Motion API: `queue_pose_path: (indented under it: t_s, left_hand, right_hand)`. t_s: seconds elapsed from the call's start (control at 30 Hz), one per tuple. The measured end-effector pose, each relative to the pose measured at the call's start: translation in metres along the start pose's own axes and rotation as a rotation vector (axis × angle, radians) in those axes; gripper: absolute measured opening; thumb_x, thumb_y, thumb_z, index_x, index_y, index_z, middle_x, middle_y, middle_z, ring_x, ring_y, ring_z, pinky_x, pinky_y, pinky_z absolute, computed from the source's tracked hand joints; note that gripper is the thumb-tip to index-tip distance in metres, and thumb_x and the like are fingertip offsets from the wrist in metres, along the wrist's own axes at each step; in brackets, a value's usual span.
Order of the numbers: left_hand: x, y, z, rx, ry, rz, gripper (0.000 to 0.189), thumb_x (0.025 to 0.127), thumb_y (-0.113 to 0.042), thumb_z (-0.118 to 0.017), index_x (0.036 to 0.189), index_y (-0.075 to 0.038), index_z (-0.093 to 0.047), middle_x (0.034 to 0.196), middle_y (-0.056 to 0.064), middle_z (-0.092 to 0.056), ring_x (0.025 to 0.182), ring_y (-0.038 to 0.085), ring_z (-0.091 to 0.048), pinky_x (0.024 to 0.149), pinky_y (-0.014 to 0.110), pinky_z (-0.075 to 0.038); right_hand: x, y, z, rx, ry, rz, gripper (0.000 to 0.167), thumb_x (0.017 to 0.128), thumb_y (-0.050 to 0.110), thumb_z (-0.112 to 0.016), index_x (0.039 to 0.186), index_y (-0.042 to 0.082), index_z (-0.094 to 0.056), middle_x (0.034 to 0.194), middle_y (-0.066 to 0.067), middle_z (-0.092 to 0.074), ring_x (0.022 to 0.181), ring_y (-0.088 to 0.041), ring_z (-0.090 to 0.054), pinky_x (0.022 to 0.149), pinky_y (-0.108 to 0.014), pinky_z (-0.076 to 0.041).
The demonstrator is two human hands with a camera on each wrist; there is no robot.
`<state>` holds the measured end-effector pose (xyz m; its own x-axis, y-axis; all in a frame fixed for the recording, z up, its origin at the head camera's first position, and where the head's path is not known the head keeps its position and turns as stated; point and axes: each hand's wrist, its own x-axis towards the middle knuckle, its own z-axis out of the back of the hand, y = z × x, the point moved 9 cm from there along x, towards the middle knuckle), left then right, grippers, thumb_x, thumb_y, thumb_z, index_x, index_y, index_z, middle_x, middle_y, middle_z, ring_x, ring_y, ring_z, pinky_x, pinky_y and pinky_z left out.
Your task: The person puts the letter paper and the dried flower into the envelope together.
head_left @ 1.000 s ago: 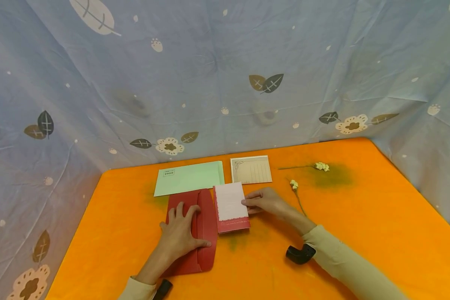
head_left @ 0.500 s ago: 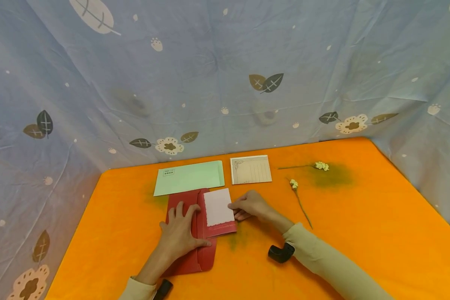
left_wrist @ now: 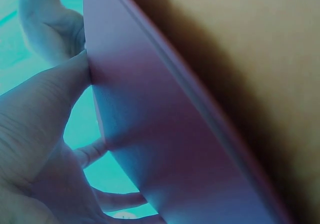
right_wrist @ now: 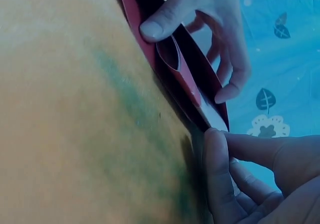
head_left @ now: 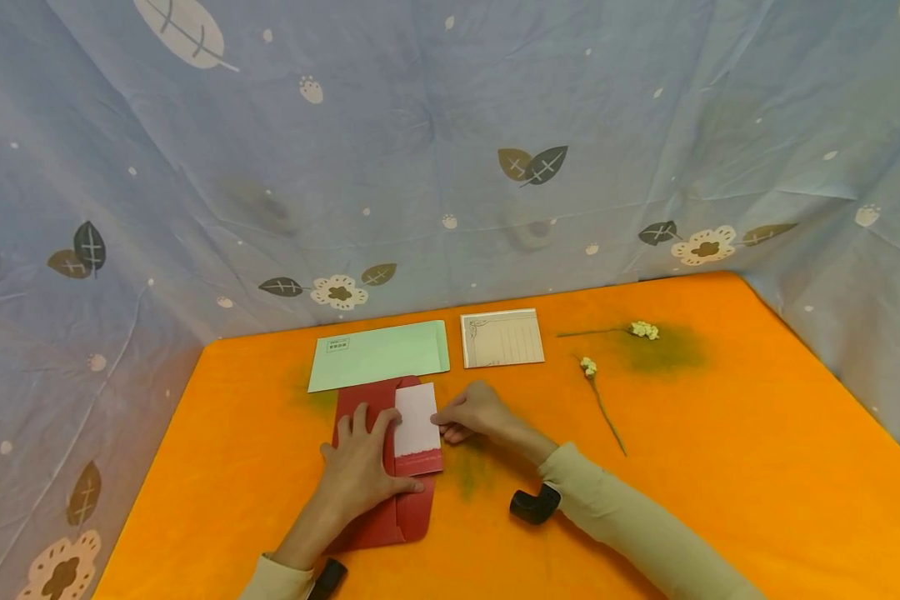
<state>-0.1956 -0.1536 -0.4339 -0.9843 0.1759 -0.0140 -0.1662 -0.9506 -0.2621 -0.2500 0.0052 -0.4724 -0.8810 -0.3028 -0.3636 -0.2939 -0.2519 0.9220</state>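
Note:
A red envelope [head_left: 414, 521] lies on the orange cloth with its flap to the right. My left hand [head_left: 356, 467] grips it, fingers bent over the pocket and thumb on the flap. In the right wrist view, that thumb [right_wrist: 155, 29] rests on the flap while a fingertip hooks the pocket's upper edge, so the mouth gapes. A folded pink-and-white card [head_left: 417, 425] is partly inside the mouth, its left part hidden. My right hand [head_left: 474, 412] pinches the card's right edge between thumb and fingers. The envelope's panel [left_wrist: 150, 99] fills the middle of the left wrist view.
Behind the red envelope lies a pale green envelope [head_left: 378, 358]. A cream lined card [head_left: 502, 338] is to its right. Two small dried flower stems, one farther back [head_left: 643, 331] and one nearer [head_left: 600, 408], lie at the right. Patterned blue cloth [head_left: 450, 167] walls the table.
My right hand has moved left with the folded card, from beside the flap into the red envelope's mouth. My left hand has stayed in place on the envelope.

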Motion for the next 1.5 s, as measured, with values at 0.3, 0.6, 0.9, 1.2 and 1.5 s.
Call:
queue_pose_path:
  t_s: [0.3,0.6,0.9,1.2,1.5]
  left_hand:
    - [-0.001,0.000,-0.001,0.000,-0.005,0.004,0.096,0.055,-0.066,-0.086,0.131,-0.020,-0.049,0.142,0.025,-0.035,0.122,0.046,-0.035,0.077,0.075,-0.039]
    - [0.000,0.000,-0.002,0.005,-0.007,0.004,0.096,0.054,-0.065,-0.086,0.131,-0.020,-0.049,0.141,0.025,-0.035,0.121,0.046,-0.036,0.076,0.074,-0.039]
    - [-0.001,0.000,-0.002,0.001,-0.008,-0.004,0.096,0.055,-0.065,-0.086,0.131,-0.019,-0.049,0.142,0.025,-0.035,0.121,0.046,-0.036,0.077,0.073,-0.039]
    - [0.000,0.002,-0.003,0.001,-0.001,0.002,0.097,0.055,-0.066,-0.085,0.132,-0.019,-0.048,0.142,0.024,-0.035,0.121,0.046,-0.036,0.077,0.073,-0.039]
    - [0.000,0.001,-0.003,0.007,-0.001,0.000,0.098,0.056,-0.067,-0.084,0.134,-0.019,-0.048,0.143,0.025,-0.035,0.122,0.046,-0.035,0.078,0.076,-0.038]
  right_hand:
    - [0.002,0.009,-0.004,-0.100,-0.043,0.048,0.013,0.082,0.005,-0.078,0.085,-0.008,-0.075,0.065,-0.010,-0.069,0.052,-0.014,-0.066,0.056,-0.027,-0.056]
    - [0.001,0.012,-0.006,0.074,0.007,0.094,0.020,0.092,0.002,-0.065,0.104,-0.015,-0.069,0.087,-0.024,-0.072,0.072,-0.025,-0.073,0.068,-0.034,-0.058]
    - [-0.002,0.015,-0.008,0.199,0.084,0.049,0.031,0.100,0.006,-0.055,0.119,-0.017,-0.060,0.109,-0.028,-0.068,0.098,-0.033,-0.070,0.084,-0.038,-0.055]
    - [-0.002,0.017,-0.008,0.201,0.093,0.064,0.033,0.100,0.006,-0.053,0.122,-0.018,-0.057,0.111,-0.028,-0.067,0.101,-0.034,-0.069,0.086,-0.037,-0.054]
    - [0.003,0.018,-0.022,0.189,0.145,0.087,0.034,0.100,0.008,-0.055,0.124,-0.017,-0.057,0.113,-0.028,-0.066,0.105,-0.035,-0.067,0.085,-0.037,-0.055]
